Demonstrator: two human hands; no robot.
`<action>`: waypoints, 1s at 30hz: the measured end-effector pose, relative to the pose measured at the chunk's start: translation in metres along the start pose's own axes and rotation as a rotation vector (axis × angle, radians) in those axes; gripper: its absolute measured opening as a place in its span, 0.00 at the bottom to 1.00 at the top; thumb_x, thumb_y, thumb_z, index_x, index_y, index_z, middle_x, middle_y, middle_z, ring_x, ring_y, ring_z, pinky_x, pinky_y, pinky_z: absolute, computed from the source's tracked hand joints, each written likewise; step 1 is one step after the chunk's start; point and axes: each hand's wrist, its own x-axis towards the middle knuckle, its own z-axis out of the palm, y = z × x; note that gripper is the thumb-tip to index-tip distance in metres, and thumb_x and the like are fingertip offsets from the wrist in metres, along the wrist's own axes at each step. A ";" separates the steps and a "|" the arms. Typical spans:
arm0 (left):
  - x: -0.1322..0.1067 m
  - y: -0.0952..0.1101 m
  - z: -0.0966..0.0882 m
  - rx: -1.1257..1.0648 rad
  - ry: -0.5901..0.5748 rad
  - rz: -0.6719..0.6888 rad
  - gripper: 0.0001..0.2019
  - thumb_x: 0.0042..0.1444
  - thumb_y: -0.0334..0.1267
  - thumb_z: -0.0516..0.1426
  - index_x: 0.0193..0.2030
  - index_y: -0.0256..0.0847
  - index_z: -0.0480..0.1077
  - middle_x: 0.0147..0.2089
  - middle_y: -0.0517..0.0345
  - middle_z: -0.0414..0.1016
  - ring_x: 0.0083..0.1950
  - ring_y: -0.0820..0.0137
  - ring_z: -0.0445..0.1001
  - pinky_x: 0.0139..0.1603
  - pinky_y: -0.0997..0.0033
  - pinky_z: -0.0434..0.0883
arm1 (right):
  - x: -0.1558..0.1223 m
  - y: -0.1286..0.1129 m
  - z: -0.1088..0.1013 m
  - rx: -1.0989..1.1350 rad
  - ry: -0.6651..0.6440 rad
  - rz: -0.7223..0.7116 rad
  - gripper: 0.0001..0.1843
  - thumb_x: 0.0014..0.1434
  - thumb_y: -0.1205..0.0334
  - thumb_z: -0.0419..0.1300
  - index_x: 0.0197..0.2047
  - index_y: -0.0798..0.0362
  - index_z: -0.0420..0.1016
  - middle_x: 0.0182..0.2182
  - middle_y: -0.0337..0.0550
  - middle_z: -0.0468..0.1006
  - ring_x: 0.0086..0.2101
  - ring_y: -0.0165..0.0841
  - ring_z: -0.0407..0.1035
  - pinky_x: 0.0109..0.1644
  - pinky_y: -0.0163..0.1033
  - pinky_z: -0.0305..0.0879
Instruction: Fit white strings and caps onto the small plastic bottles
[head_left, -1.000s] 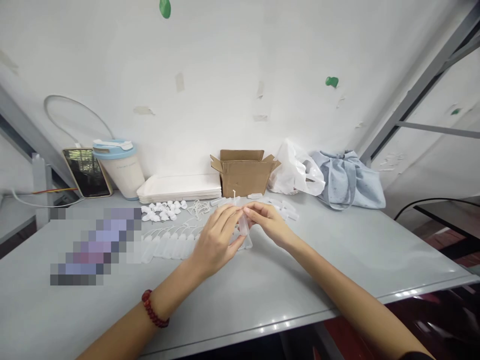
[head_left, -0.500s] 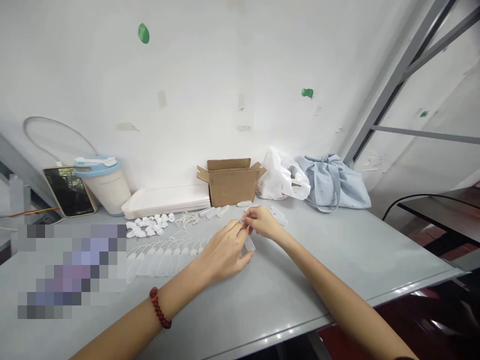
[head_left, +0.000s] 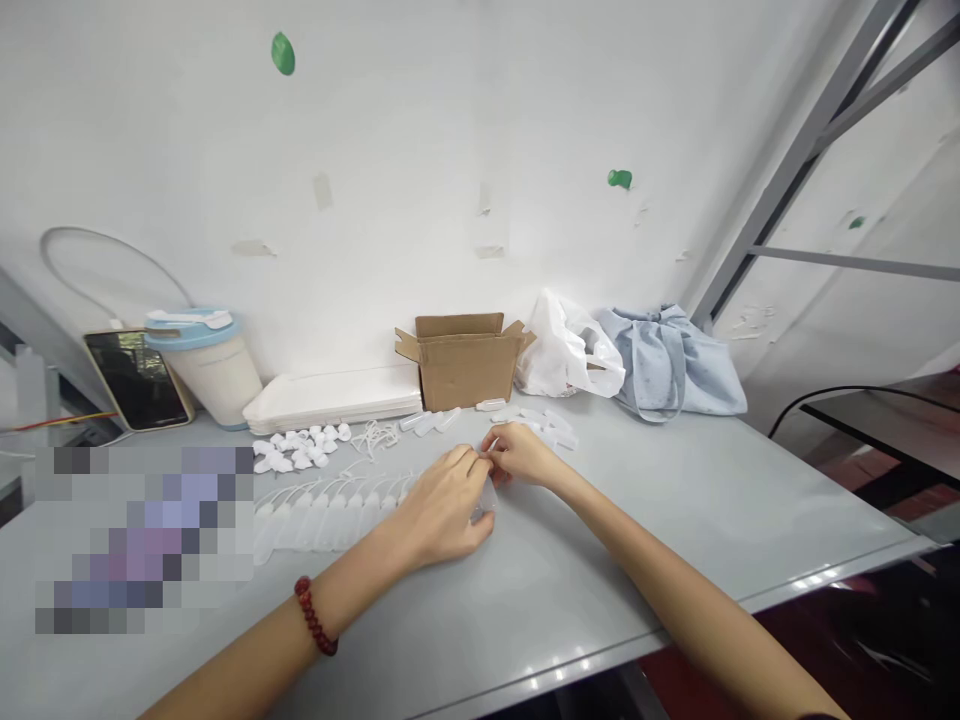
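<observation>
My left hand (head_left: 448,505), with a red bead bracelet on its wrist, is closed around a small translucent plastic tube (head_left: 489,497), most of it hidden by the fingers. Fingertips of my right hand (head_left: 525,455) pinch together at the tube's far end, touching the left fingers; what they grip is too small to make out. Left of the hands lies a row of similar tubes (head_left: 322,522) with white tops and cord loops. Behind them are small white caps (head_left: 300,448) and a bundle of pale cords (head_left: 375,437). Several loose tubes (head_left: 551,428) lie beyond my right hand.
An open cardboard box (head_left: 472,368) stands against the wall, beside a stack of white flat packages (head_left: 334,397). To its right sit a white plastic bag (head_left: 566,350) and a blue cloth bag (head_left: 675,360). A cup (head_left: 214,375) and phone (head_left: 139,380) stand left.
Both hands have shifted slightly left with the tube, which now shows less beyond the left fingers. My right hand has lowered a little, uncovering more loose tubes behind it.
</observation>
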 end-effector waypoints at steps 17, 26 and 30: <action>-0.009 -0.023 -0.017 -0.054 0.135 -0.082 0.09 0.55 0.39 0.54 0.42 0.39 0.67 0.42 0.49 0.71 0.49 0.59 0.67 0.48 0.58 0.68 | 0.001 0.001 0.001 0.004 -0.022 0.002 0.05 0.50 0.74 0.57 0.27 0.56 0.67 0.16 0.36 0.73 0.16 0.27 0.68 0.17 0.29 0.61; -0.051 -0.098 -0.076 -0.003 0.010 -0.572 0.11 0.51 0.35 0.48 0.29 0.41 0.71 0.36 0.55 0.78 0.42 0.61 0.73 0.43 0.66 0.67 | 0.003 0.007 -0.005 -0.096 0.101 -0.032 0.10 0.49 0.79 0.49 0.29 0.54 0.64 0.21 0.38 0.73 0.17 0.27 0.69 0.20 0.31 0.60; -0.059 -0.108 -0.075 -0.025 -0.047 -0.609 0.10 0.49 0.35 0.49 0.27 0.41 0.71 0.33 0.58 0.79 0.38 0.63 0.74 0.39 0.70 0.66 | 0.004 0.007 -0.004 -0.170 0.178 -0.105 0.10 0.49 0.77 0.49 0.29 0.54 0.65 0.23 0.40 0.74 0.19 0.27 0.67 0.23 0.32 0.58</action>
